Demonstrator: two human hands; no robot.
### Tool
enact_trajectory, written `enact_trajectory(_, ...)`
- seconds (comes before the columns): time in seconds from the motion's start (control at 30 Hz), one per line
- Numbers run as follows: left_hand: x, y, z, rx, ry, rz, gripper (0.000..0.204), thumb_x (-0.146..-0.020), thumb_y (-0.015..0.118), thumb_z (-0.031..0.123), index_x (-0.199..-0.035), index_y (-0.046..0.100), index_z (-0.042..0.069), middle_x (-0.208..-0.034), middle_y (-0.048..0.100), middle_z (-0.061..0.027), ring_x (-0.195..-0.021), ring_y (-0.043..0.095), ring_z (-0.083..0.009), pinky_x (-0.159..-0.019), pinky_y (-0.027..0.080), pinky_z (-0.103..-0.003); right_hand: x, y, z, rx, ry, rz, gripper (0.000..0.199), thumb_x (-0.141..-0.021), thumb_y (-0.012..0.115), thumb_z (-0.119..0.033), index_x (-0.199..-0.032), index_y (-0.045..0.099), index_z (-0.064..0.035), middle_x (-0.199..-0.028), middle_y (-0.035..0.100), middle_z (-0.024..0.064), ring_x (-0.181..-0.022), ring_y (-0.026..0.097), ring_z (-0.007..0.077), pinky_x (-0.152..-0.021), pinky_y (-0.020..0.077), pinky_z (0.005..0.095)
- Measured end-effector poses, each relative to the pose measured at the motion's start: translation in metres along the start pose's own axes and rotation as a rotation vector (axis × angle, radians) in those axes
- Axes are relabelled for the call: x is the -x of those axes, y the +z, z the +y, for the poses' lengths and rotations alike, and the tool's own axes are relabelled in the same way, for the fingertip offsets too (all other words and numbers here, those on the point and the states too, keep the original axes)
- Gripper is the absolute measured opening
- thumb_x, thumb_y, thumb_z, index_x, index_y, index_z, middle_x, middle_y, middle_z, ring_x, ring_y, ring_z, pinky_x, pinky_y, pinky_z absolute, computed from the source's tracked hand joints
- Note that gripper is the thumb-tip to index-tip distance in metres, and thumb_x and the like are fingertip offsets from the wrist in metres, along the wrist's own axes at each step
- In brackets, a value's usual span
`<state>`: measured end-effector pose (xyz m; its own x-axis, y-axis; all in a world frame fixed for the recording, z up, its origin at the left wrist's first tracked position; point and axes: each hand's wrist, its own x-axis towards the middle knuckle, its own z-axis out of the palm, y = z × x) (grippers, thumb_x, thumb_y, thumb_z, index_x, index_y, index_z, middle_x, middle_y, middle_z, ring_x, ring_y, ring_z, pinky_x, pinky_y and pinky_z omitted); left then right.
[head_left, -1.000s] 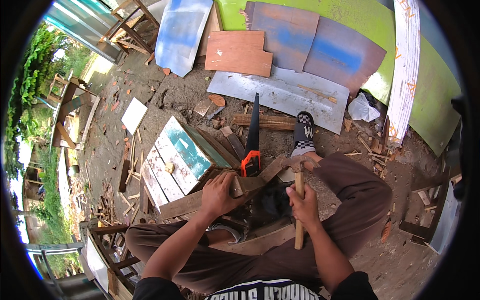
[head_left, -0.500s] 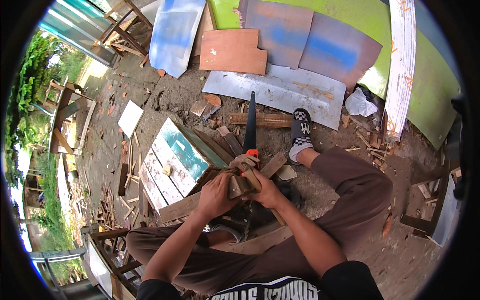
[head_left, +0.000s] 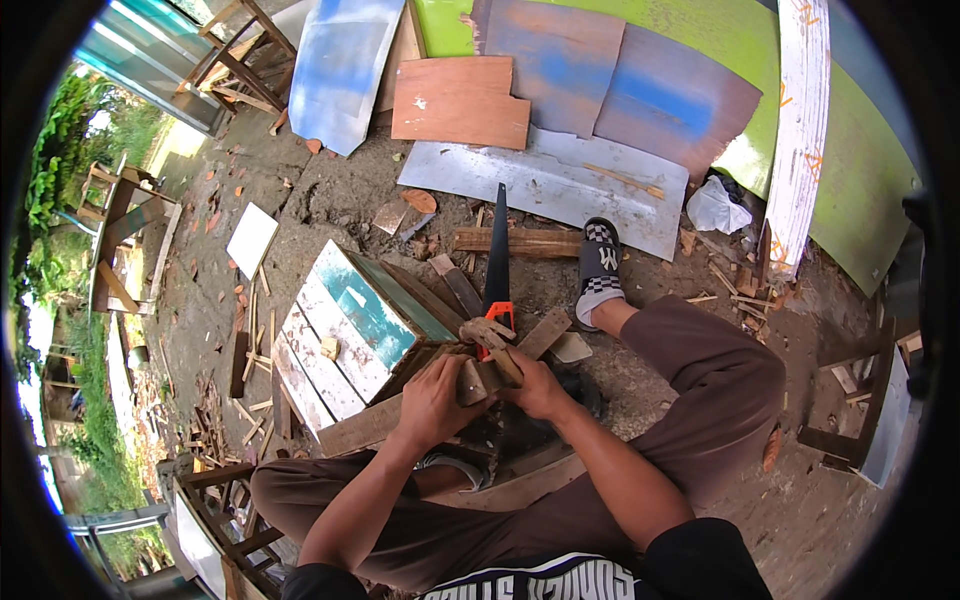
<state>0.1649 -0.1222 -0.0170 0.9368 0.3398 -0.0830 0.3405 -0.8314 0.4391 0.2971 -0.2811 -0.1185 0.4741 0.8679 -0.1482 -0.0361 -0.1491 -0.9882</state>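
My left hand (head_left: 430,402) is closed around a short piece of wood (head_left: 474,384), its cut end facing up between my hands. Close beside it, my right hand (head_left: 538,388) grips a hammer (head_left: 509,366) by its wooden handle, touching the same piece of wood. The brownish, claw-shaped hammer head points up and away from me. Just beyond it lies a handsaw (head_left: 498,255) with a black blade and an orange handle, partly hidden by the hammer. To the left stands a wooden box-like piece (head_left: 345,335) with worn white and teal paint, carrying a small wood block (head_left: 330,348).
Metal and plywood sheets (head_left: 460,95) spread across the far side. A plank (head_left: 520,241) lies near my slippered foot (head_left: 600,262). Wooden frames (head_left: 130,240) stand at the left, another frame (head_left: 860,400) at the right. Thin sticks and leaves litter the ground.
Both hands stay on the piece of wood and the hammer with barely any motion. The surroundings have shifted slightly left in the view.
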Motion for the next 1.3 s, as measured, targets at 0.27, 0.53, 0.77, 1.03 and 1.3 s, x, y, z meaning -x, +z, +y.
enact_trajectory(0.27,0.002,0.003,-0.001,-0.053,0.036,0.020,0.066,-0.079,0.090,0.046,-0.127,0.063,0.009,-0.112,0.071,-0.0115,-0.106,0.072,-0.0332,-0.092,0.057,-0.043,0.002,-0.003,-0.001,0.043,0.039,-0.020,0.083,-0.079,0.089,-0.004,-0.153,0.053,-0.0128,-0.136,0.072,0.0138,-0.130,0.067,0.0372,-0.104,0.0544,0.0423)
enact_trajectory(0.53,0.002,0.001,0.001,-0.054,0.066,0.043,0.069,-0.078,0.092,0.045,-0.128,0.063,0.007,-0.112,0.071,-0.0114,-0.103,0.073,-0.0332,-0.089,0.059,-0.043,0.000,-0.001,0.009,0.101,0.007,-0.001,0.087,-0.079,0.090,-0.008,-0.155,0.049,-0.0127,-0.135,0.072,0.0141,-0.127,0.068,0.0399,-0.100,0.0566,0.0462)
enact_trajectory(0.77,0.004,0.003,0.000,-0.056,0.067,0.028,0.068,-0.080,0.091,0.045,-0.129,0.063,0.008,-0.114,0.070,-0.0122,-0.103,0.073,-0.0350,-0.090,0.058,-0.044,0.000,-0.002,0.008,0.125,0.045,-0.018,0.091,-0.078,0.091,-0.009,-0.158,0.047,-0.0137,-0.135,0.073,0.0142,-0.126,0.068,0.0395,-0.100,0.0568,0.0461)
enact_trajectory(1.03,0.003,0.005,0.001,-0.071,0.064,0.022,0.069,-0.079,0.090,0.044,-0.129,0.061,0.006,-0.114,0.070,-0.0124,-0.105,0.072,-0.0351,-0.091,0.057,-0.046,-0.001,-0.004,0.001,0.078,0.054,-0.030,0.091,-0.078,0.091,-0.009,-0.159,0.048,-0.0140,-0.135,0.072,0.0158,-0.127,0.068,0.0386,-0.101,0.0564,0.0450)
enact_trajectory(1.3,0.004,0.005,0.000,-0.102,0.083,-0.007,0.070,-0.078,0.090,0.038,-0.132,0.058,0.005,-0.118,0.069,-0.0123,-0.113,0.070,-0.0321,-0.097,0.054,-0.044,-0.002,-0.001,-0.005,0.075,0.066,-0.029,0.085,-0.080,0.089,-0.011,-0.157,0.051,-0.0113,-0.135,0.072,0.0177,-0.128,0.068,0.0364,-0.104,0.0544,0.0430)
